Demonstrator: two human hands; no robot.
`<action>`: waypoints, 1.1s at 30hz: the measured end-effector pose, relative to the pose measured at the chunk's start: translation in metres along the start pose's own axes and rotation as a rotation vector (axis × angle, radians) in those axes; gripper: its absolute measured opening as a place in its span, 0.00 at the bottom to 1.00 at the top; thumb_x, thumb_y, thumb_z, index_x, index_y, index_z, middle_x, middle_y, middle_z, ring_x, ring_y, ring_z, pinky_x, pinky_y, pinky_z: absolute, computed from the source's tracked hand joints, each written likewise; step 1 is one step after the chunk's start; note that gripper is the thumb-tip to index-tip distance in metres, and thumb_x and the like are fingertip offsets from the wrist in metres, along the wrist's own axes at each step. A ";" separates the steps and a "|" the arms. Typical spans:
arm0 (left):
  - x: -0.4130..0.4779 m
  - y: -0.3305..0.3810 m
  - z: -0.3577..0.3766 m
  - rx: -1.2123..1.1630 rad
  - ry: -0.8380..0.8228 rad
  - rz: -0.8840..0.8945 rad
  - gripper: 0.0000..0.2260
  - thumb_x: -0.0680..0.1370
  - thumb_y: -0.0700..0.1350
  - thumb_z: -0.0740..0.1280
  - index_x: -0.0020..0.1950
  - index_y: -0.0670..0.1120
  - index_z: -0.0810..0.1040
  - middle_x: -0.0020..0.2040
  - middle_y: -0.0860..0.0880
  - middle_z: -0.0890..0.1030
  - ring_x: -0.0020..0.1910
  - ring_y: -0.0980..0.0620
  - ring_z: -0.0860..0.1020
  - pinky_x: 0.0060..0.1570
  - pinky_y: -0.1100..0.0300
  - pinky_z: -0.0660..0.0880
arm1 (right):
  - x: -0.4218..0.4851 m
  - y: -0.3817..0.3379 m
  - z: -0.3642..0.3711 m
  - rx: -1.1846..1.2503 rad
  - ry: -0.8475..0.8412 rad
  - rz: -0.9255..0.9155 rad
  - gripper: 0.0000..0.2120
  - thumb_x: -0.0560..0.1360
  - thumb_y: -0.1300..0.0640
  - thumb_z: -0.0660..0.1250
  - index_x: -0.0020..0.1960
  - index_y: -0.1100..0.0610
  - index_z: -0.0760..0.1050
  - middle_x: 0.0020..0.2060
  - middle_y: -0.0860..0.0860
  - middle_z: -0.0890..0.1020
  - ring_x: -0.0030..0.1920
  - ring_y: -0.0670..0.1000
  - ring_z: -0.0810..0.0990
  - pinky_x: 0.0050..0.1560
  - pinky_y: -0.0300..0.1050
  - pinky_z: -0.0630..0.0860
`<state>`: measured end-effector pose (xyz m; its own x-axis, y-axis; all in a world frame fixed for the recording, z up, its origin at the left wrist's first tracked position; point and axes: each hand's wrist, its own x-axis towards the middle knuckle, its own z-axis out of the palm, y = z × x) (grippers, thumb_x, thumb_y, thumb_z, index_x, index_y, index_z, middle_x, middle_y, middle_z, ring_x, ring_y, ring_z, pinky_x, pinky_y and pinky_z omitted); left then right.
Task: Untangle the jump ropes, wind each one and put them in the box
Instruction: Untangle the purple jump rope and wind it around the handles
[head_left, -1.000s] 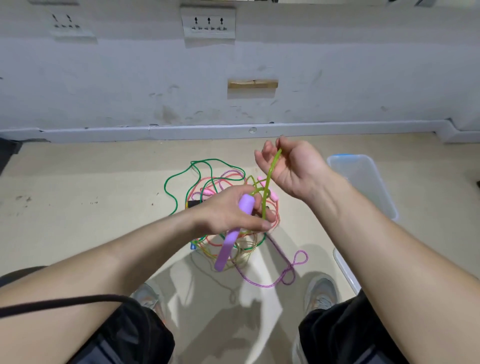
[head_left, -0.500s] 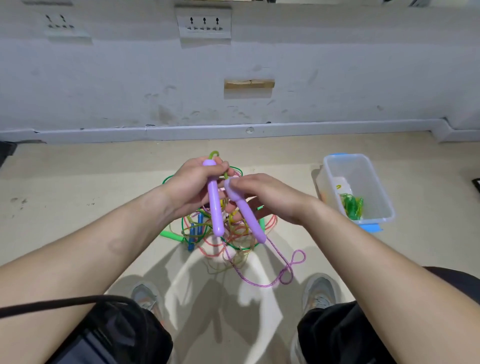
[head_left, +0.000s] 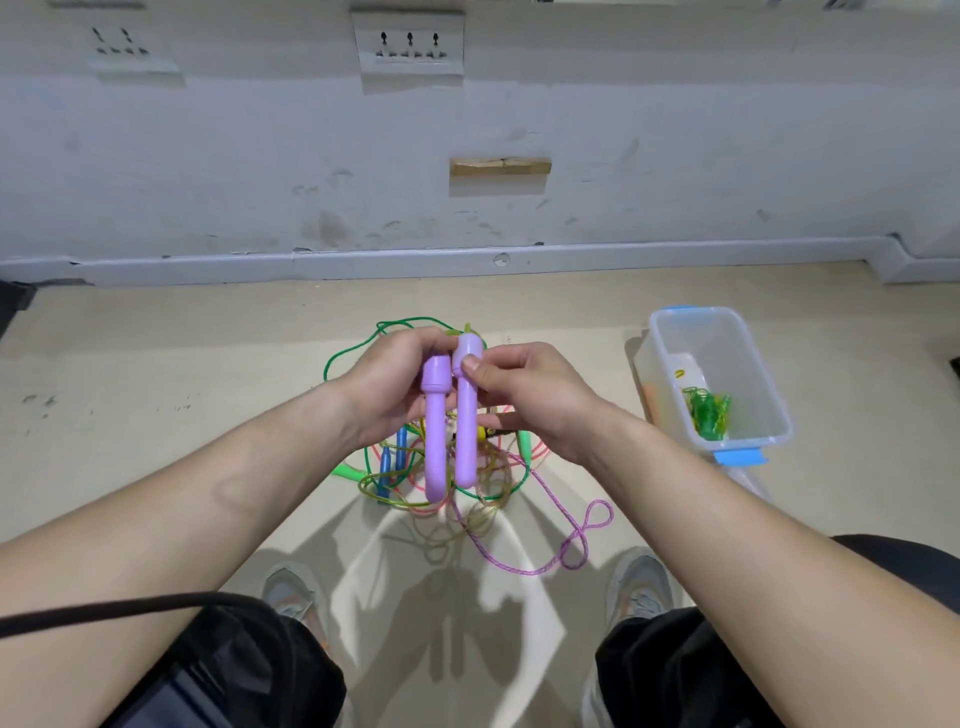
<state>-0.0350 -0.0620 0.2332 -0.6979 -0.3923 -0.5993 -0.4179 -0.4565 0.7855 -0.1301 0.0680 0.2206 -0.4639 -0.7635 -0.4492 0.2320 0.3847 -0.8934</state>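
1. Note the left grip (head_left: 395, 384), curled round the capped top of one purple handle (head_left: 435, 441), and the right grip (head_left: 524, 395), pinching the upper end of the second purple handle (head_left: 466, 436) between thumb and fingers. Both handles upright, side by side, touching or very nearly so, raised above the tangle (head_left: 415, 488) on the floor.
2. Read the step, as a judgement, as pairing the two handles before freeing their cord.
3. Trace the purple cord (head_left: 582, 540) from below the handles, out across the floor to a loop near the right shoe. Expect part of it to be buried among the red, yellow and green cords, beside the blue handles (head_left: 400, 452) and a green handle (head_left: 349, 472).
4. To do it well:
   - Gather both handles into one grip and free the other for the cord.
   - Lift slowly and feed the cord out a little at a time.
   - Stop at any snag and lift the crossing cords off; avoid pulling hard, as likely to tighten a knot.
   - Wind the freed cord in even loops against the paired handles.
5. Look right for the clear box (head_left: 763, 374), open, with blue clips, standing on the floor well apart from the tangle.
   - Inside, toward the near end: one wound green rope (head_left: 706, 410).
   - Farther in: a white item (head_left: 685, 366) with a yellow mark.
   - Something orange against the left wall, too hazy to name.
   - Seemingly enough room left for more bundles.
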 end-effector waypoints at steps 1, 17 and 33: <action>-0.001 -0.002 0.003 0.020 -0.007 0.006 0.19 0.83 0.49 0.61 0.63 0.33 0.77 0.54 0.38 0.82 0.52 0.42 0.82 0.58 0.46 0.80 | 0.002 0.004 0.001 -0.131 0.065 -0.058 0.11 0.80 0.52 0.68 0.50 0.60 0.83 0.38 0.53 0.84 0.39 0.50 0.81 0.41 0.50 0.81; -0.010 0.015 -0.016 0.248 -0.313 0.067 0.10 0.78 0.34 0.68 0.59 0.38 0.77 0.48 0.43 0.81 0.44 0.42 0.83 0.42 0.56 0.82 | 0.005 -0.009 -0.023 -0.834 0.220 -0.490 0.14 0.78 0.43 0.65 0.60 0.48 0.71 0.59 0.47 0.72 0.63 0.50 0.68 0.62 0.45 0.65; -0.025 0.010 -0.006 0.318 -0.484 -0.042 0.09 0.76 0.39 0.71 0.53 0.35 0.80 0.53 0.37 0.84 0.49 0.40 0.84 0.42 0.58 0.82 | 0.000 -0.032 -0.041 -0.394 -0.233 -0.253 0.07 0.78 0.64 0.70 0.42 0.57 0.77 0.30 0.43 0.76 0.32 0.40 0.72 0.34 0.32 0.67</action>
<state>-0.0180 -0.0615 0.2551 -0.8323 0.0653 -0.5504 -0.5527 -0.1718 0.8155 -0.1730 0.0769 0.2493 -0.2505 -0.9359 -0.2478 -0.2232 0.3049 -0.9259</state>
